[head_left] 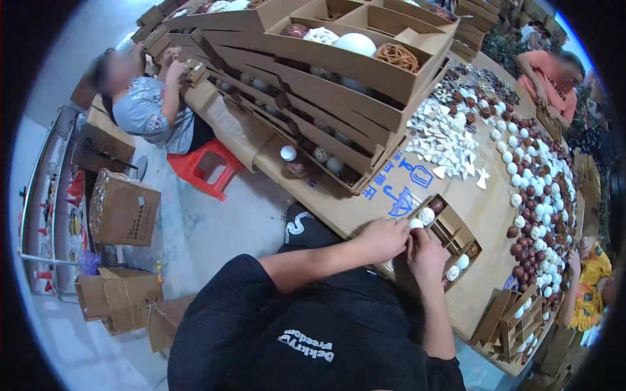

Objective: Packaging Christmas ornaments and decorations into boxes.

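Observation:
My left hand (386, 238) is closed, fingers bent down at the near left edge of a divided cardboard box (464, 229). Close beside it, my right hand (428, 253) is closed too, its fingertips nearly meeting the left ones. A smooth white ball (416, 223) shows just beyond the fingertips; whether it is gripped or lies in the box I cannot tell. In line with it are a white woven ball (426, 216) and a dark red-brown ball (436, 205). At the box's right end lie a brown wicker ball (472, 249) and another white ball (462, 261).
Tall stacked divided trays (339, 98) stand at the left of the table (486, 195). White wooden pieces (443, 140) and many mixed balls (538, 195) spread over the far right. Another filled box (502, 322) sits at lower right. People work around; a red stool (207, 168) stands left.

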The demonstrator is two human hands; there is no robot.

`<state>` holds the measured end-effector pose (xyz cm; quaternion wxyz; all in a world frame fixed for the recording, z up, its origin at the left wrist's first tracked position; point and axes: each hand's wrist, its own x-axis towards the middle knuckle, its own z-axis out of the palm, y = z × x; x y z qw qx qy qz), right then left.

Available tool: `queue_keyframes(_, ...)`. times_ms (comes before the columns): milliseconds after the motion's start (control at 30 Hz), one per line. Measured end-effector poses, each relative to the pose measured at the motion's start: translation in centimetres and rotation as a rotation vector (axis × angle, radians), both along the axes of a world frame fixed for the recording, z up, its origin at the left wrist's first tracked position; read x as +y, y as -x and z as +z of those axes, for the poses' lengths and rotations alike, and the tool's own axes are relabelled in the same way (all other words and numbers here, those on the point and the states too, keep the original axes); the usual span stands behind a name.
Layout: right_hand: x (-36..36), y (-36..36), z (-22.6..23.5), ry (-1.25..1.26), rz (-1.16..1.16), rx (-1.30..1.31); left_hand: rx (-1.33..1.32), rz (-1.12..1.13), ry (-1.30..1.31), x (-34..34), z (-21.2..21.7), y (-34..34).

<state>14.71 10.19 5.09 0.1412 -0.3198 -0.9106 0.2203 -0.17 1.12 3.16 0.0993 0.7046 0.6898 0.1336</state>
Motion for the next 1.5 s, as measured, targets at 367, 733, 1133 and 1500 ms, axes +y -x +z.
queue_keyframes(367, -0.3, -0.5, -0.1, 0.206, -0.045, 0.117, 0.101, 0.2, 0.136, 1.4, 0.5, -2.9)
queue_keyframes(733, 3.4, -11.6, -0.9, -0.113, -0.544, 0.188, -0.064, 0.11, 0.168, -0.9, 1.2, -1.4)
queue_keyframes(1133, 3.4, -13.1, -2.4, 0.235, -0.569, 0.302, -0.551, 0.149, -0.034, -1.5, 1.5, 0.1)
queue_keyframes(1500, 4.7, -13.8, -2.1, 0.436, -0.528, 0.494, -1.388, 0.365, 0.325, -1.9, 0.5, 1.2)
